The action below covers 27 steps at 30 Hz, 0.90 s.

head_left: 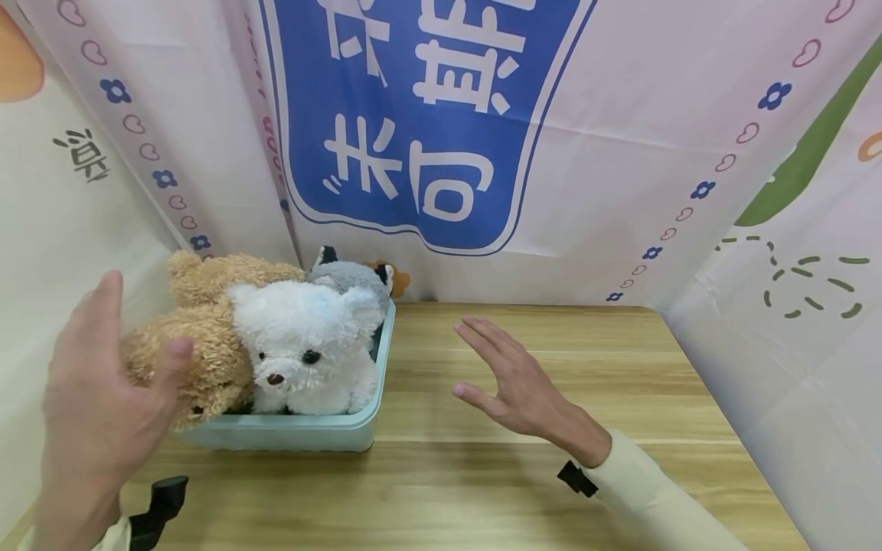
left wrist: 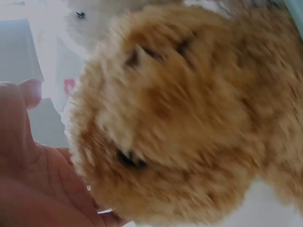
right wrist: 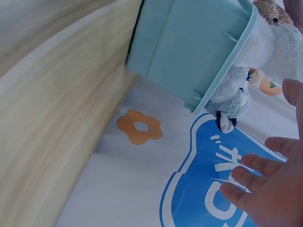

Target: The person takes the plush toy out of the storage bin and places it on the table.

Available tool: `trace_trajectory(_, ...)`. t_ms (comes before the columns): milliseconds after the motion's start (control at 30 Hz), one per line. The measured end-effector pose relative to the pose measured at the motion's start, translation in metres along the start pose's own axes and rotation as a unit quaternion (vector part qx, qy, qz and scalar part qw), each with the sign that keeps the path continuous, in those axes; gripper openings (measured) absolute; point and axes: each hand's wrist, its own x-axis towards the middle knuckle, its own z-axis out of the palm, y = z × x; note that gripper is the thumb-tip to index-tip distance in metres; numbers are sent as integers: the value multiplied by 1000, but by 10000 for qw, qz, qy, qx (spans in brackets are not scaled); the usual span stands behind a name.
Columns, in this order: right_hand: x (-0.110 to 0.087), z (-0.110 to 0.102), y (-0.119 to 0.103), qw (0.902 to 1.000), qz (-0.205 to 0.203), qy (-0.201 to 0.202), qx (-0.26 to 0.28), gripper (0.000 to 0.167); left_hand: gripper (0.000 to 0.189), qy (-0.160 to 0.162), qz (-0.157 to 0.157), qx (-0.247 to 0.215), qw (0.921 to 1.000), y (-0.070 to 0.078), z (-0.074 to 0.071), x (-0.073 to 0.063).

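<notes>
A light teal bin [head_left: 296, 433] on the table's left side holds several plush toys. In it sit a white plush bear [head_left: 303, 344], a curly tan plush toy [head_left: 207, 360] hanging over the left rim, and a grey plush toy [head_left: 351, 279] with black-tipped ears behind. My left hand [head_left: 103, 390] is raised in front of the tan toy, thumb spread from the fingers; in the left wrist view the tan toy's face [left wrist: 161, 113] is close by the palm, and contact cannot be made out. My right hand [head_left: 517, 386] hovers over the table right of the bin, fingers extended, holding nothing.
The wood-grain table [head_left: 551, 490] runs back to a printed cloth [head_left: 606, 191] with a blue sign. Patterned cloth walls [head_left: 779, 367] stand at both sides. A black strap piece [head_left: 577, 479] is on my right wrist.
</notes>
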Motion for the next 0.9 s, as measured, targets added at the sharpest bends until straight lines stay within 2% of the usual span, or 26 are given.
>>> trace_trajectory(133,6,-1,-4,9999,-112,17,98,73,77,163,-116,167,9997,-10,0,0)
trace_trajectory(333,12,1,-9,9996,-193,18,202,72,84,-347,-855,244,9954,-22,-2,-2)
trace_trajectory(567,16,4,-13,9993,-299,1,215,71,88,-509,-1554,43,9865,-35,-3,-6)
trace_trajectory(700,17,6,-14,9991,-358,-2,231,70,81,-520,-1590,168,9858,-45,-3,-10)
trace_trajectory(800,18,5,-15,9990,-367,3,247,71,75,-488,-1449,406,9874,-52,-3,-11)
trace_trajectory(900,19,5,-15,9989,-374,40,286,73,74,-638,-1308,465,9883,-61,-4,-12)
